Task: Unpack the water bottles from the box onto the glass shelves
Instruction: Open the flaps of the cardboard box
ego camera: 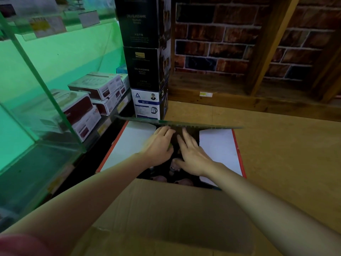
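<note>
Standing just behind the person here, so going big to small: the glass shelves [46, 74] fill the whole left side of the frame, green-tinted, with white and red product boxes [96, 85] already sitting on the lower levels, and a stack of dark cartons [145, 52] stands at top centre against a brick wall [221, 34]. The cardboard box [166, 209] takes up the bottom middle, flaps folded out, the far flap sticking up edge-on and the white side flaps spread left and right. Both arms reach down into the dark opening at centre frame. The left hand [160, 145] and right hand [191, 154] are side by side, fingers spread and lying flat, not wrapped around anything as far as I can see, so I'd call both loose and empty right now. The water bottles [175, 165] are still down inside the box, just under and below the hands; you only catch a few pinkish caps or tops in the gloom, can't count them. So I'd say this is the very start, just getting into the box. Next move needs fingers closing round one bottle, lifting it straight up clear of the flaps, then swinging left to a free bit of shelf.
</note>
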`<state>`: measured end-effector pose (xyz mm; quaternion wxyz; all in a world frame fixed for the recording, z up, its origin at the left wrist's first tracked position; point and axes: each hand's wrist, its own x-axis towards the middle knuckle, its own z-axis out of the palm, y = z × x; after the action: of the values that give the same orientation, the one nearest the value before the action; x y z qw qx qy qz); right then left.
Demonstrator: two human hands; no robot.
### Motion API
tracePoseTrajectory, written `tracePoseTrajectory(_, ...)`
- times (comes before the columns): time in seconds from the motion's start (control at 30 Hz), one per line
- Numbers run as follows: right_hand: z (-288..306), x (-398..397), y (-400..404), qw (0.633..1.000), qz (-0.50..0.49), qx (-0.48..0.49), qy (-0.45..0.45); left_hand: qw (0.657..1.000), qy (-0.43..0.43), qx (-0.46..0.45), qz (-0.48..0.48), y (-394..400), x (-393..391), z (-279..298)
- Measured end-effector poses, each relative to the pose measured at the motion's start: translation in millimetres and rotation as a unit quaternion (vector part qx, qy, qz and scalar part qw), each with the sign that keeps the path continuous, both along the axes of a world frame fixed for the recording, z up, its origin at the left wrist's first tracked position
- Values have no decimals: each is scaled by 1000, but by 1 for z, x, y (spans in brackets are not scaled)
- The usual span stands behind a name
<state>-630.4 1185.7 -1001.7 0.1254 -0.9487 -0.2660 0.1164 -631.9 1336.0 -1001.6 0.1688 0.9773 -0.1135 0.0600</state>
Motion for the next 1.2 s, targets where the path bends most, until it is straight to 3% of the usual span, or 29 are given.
tracePoseTrajectory(0.13,8,25,7,999,-25,24,-34,1000,19,-3,12,-7,19,4)
tracePoseTrajectory(0.4,-10,75,19,992,-70,-36,-104,996,49,-62,51,-26,66,-13)
tracePoseTrajectory(0.57,-36,107,26,987,-78,-96,-100,995,64,15,72,-26,95,-43)
tracePoseTrajectory(0.73,-48,121,32,979,-76,-130,-138,987,-4,143,77,-25,115,-62)
tracePoseTrajectory(1.2,-42,124,37,980,-98,-138,-101,989,-2,143,44,-17,115,-60)
